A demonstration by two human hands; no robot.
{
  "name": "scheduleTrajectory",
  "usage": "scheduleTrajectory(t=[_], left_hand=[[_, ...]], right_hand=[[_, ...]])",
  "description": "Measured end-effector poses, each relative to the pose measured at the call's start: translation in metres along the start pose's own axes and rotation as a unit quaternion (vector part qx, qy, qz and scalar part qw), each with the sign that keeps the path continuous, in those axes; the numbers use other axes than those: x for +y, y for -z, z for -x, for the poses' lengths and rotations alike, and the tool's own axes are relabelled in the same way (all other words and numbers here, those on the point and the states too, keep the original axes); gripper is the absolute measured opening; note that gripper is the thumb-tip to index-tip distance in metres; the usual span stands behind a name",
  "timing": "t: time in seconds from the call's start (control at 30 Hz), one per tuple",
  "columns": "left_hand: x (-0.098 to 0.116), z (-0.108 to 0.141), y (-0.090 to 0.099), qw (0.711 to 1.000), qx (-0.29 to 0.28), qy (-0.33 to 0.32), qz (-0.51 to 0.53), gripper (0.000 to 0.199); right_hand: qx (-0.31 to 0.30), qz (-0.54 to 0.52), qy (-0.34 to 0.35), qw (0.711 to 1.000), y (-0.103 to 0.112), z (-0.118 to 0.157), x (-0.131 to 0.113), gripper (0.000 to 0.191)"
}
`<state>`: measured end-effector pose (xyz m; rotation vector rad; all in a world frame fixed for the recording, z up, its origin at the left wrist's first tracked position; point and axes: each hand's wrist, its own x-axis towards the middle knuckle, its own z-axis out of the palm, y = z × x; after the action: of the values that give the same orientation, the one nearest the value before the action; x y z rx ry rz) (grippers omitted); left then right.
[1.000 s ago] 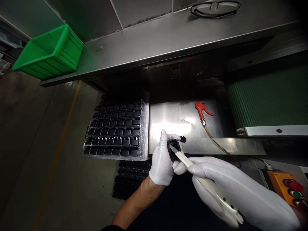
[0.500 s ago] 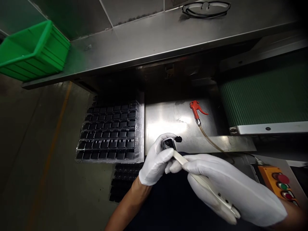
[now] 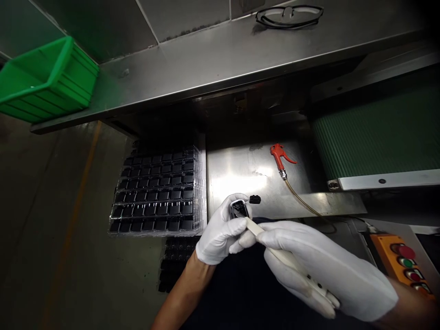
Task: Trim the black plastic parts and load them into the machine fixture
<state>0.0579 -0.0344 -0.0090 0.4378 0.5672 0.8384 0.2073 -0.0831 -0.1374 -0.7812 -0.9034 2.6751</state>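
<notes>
My left hand (image 3: 220,233), in a white glove, is closed around a small dark rectangular part (image 3: 239,209) with a light rim. In my right hand (image 3: 319,261), also gloved in white, is a long cream-coloured handled tool (image 3: 282,256). The tool's narrow front end meets the part beside my left thumb; its very tip is too small to make out. A small black piece (image 3: 255,199) lies on the steel table (image 3: 230,160) just beyond my left fingertips.
Clear trays of black parts (image 3: 154,197) are stacked at the left. A red air gun (image 3: 280,156) with a hose lies on the table. Around are a green bin (image 3: 79,73), glasses (image 3: 289,18), a green conveyor (image 3: 378,133) and an orange button box (image 3: 395,256).
The view has shifted slightly. My left fingers have drawn a little away from the small black piece, and both hands have moved slightly left with the part and the tool.
</notes>
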Motion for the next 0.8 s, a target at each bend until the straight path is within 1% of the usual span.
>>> scheduleTrajectory(t=[0.07, 0.13, 0.2, 0.27, 0.33, 0.43, 0.5, 0.57, 0.63, 0.7, 0.8], left_hand=[[0.0, -0.001, -0.002, 1.0, -0.014, 0.01, 0.01, 0.039], [0.001, -0.001, -0.004, 1.0, -0.009, 0.017, 0.011, 0.04], [0.002, -0.001, -0.006, 1.0, 0.001, 0.024, 0.008, 0.042], [0.003, -0.001, -0.007, 1.0, 0.006, 0.028, 0.006, 0.042], [0.003, -0.001, -0.009, 1.0, 0.006, 0.03, 0.005, 0.041], [0.003, 0.0, -0.009, 0.999, 0.019, 0.037, -0.004, 0.038], [0.001, 0.001, -0.008, 0.998, 0.028, 0.046, -0.012, 0.037], [-0.001, 0.002, -0.006, 0.998, 0.032, 0.049, -0.016, 0.038], [-0.004, 0.002, -0.005, 0.998, 0.034, 0.042, -0.015, 0.039], [-0.006, 0.003, -0.005, 0.999, 0.038, 0.033, -0.014, 0.04], [-0.008, 0.003, -0.007, 0.998, 0.054, 0.018, -0.024, 0.037]], right_hand=[[-0.055, 0.005, -0.015, 0.998, -0.006, 0.012, -0.01, 0.059], [-0.116, 0.009, -0.034, 0.993, -0.014, 0.032, -0.023, 0.063], [-0.135, 0.008, -0.028, 0.99, -0.023, 0.056, -0.041, 0.066], [-0.108, 0.001, 0.006, 0.994, -0.033, 0.08, -0.062, 0.065], [-0.07, -0.011, 0.042, 0.997, -0.045, 0.096, -0.083, 0.063], [-0.024, -0.033, 0.078, 0.996, -0.064, 0.105, -0.111, 0.064], [0.012, -0.048, 0.099, 0.994, -0.075, 0.105, -0.124, 0.066], [0.039, -0.069, 0.103, 0.991, -0.084, 0.105, -0.13, 0.065], [0.047, -0.095, 0.102, 0.989, -0.089, 0.105, -0.13, 0.061], [0.046, -0.113, 0.106, 0.987, -0.089, 0.106, -0.126, 0.057], [0.067, -0.113, 0.108, 0.985, -0.087, 0.108, -0.121, 0.052]])
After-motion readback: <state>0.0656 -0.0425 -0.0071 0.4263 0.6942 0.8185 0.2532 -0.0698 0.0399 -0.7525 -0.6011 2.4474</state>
